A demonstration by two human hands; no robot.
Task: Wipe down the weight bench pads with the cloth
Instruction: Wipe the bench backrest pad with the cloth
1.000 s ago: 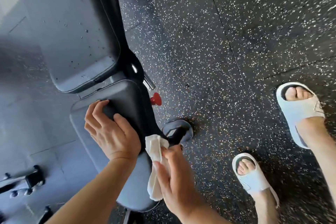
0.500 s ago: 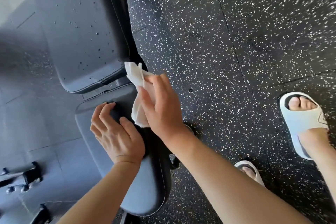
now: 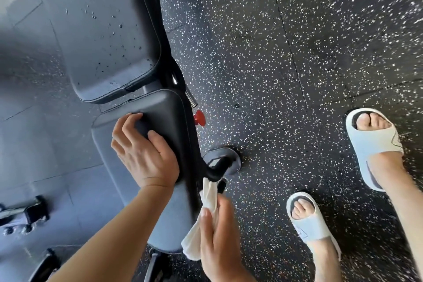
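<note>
1. Black speckled rubber floor [image 3: 286,57] surrounds a grey weight bench.
2. Droplets dot the back pad [image 3: 103,36].
3. Left hand [image 3: 144,155] rests on the seat pad [image 3: 160,110], fingers loosely spread.
4. Right hand [image 3: 219,242] grips the white cloth [image 3: 206,213] against the seat pad's right edge.

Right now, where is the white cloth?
In the head view, low centre: the cloth is in the right hand, against the seat pad's right side.

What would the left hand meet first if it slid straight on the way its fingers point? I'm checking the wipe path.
Probably the gap at the seat pad's far edge, then the droplet-speckled back pad. The left hand points up the bench; depth is unclear.
</note>
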